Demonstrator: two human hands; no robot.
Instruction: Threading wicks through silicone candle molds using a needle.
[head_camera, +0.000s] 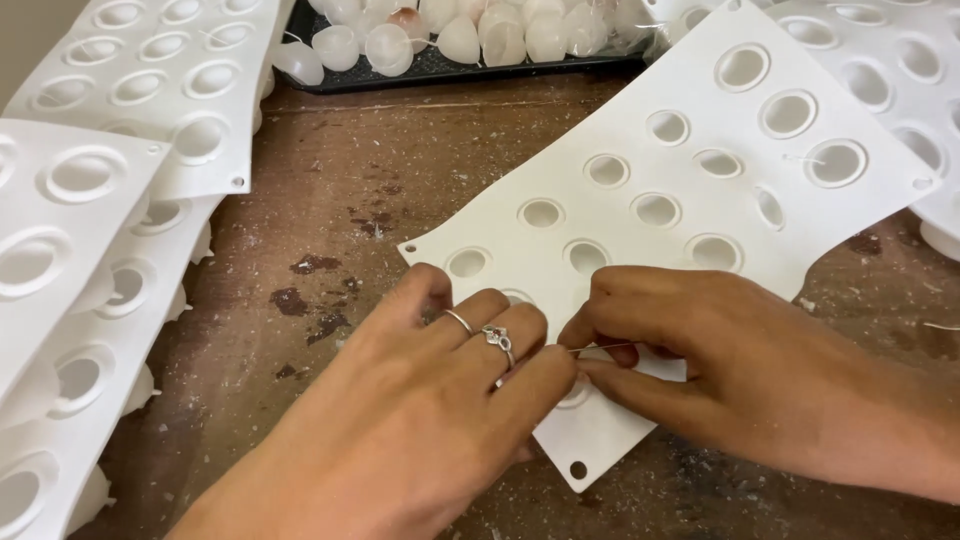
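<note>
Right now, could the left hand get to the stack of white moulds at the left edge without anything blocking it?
Probably yes. The left hand rests on the near corner of the white mould sheet; only bare, stained wooden table lies between it and the stacked moulds.

A worn brown wooden bench (400, 170), stained dark in patches and dusted with pale crumbs, carries everything. A white mould sheet (690, 170) with round cavities lies across its middle. More white moulds (90, 250) are stacked at the left edge, and a black tray (450, 68) of translucent egg shapes (470, 35) sits at the far side
</note>
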